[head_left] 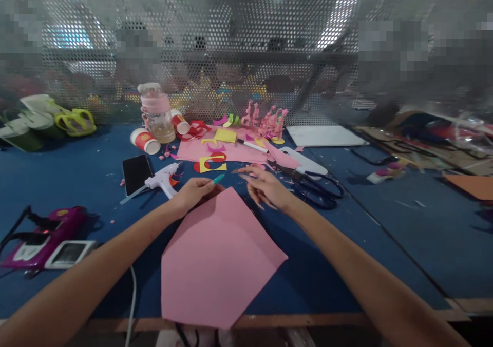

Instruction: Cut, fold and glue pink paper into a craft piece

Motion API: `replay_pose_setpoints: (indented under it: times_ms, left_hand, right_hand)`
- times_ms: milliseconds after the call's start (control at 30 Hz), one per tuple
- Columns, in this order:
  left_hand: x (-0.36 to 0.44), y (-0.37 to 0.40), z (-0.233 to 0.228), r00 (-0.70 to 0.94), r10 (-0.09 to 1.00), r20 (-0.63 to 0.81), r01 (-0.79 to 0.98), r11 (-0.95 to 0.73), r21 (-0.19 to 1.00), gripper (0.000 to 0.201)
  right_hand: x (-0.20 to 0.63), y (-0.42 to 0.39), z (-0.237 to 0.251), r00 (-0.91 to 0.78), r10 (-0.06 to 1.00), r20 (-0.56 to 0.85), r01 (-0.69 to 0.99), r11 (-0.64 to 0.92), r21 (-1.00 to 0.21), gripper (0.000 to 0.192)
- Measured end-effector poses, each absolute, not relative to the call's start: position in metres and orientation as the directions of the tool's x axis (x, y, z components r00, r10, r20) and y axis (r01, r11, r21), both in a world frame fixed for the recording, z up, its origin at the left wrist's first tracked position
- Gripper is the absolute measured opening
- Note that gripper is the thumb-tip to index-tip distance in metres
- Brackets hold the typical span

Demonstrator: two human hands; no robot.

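Observation:
A large pink paper sheet (pixel 219 257), folded to a point at the top, lies on the blue table (pixel 385 244) in front of me. My left hand (pixel 194 192) rests at the sheet's upper left edge and grips a teal-tipped pen (pixel 217 178). My right hand (pixel 266 187) hovers just right of the sheet's tip, fingers spread and holding nothing. Black scissors (pixel 311 182) lie right beside my right hand.
A white glue gun (pixel 164 179) and a black phone (pixel 136 173) lie to the left. Behind are pink paper with cut scraps (pixel 227 151), paper cups (pixel 145 140), a jar (pixel 157 112), a white board (pixel 324 135). A purple device (pixel 48 236) sits near left. A perforated screen backs the table.

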State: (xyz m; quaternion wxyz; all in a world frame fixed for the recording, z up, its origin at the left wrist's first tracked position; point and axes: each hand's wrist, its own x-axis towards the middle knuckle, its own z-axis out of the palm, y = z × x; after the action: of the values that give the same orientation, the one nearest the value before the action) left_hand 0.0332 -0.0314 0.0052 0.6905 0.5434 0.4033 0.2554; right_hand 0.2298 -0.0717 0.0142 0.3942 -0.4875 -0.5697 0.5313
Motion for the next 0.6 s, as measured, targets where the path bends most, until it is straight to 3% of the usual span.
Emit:
replay_pose_setpoints:
  times_ms: [333,467,600]
  left_hand:
    - [0.030,-0.029,0.002,0.512,0.816,-0.269,0.026,0.298,0.954,0.036]
    - [0.030,-0.027,0.012,0.427,0.900,-0.090,-0.182,0.183,0.966,0.023]
    - [0.020,-0.022,0.030,0.314,0.940,0.132,-0.445,0.023,0.895,0.009]
  right_hand:
    - [0.239,-0.068,0.010,-0.053,0.996,-0.066,0.072,-0.062,-0.995,0.043]
    - [0.236,-0.069,0.012,-0.039,0.998,-0.052,0.071,-0.049,-0.996,0.044]
    - [0.235,-0.068,0.011,-0.038,0.997,-0.065,0.081,-0.061,-0.995,0.048]
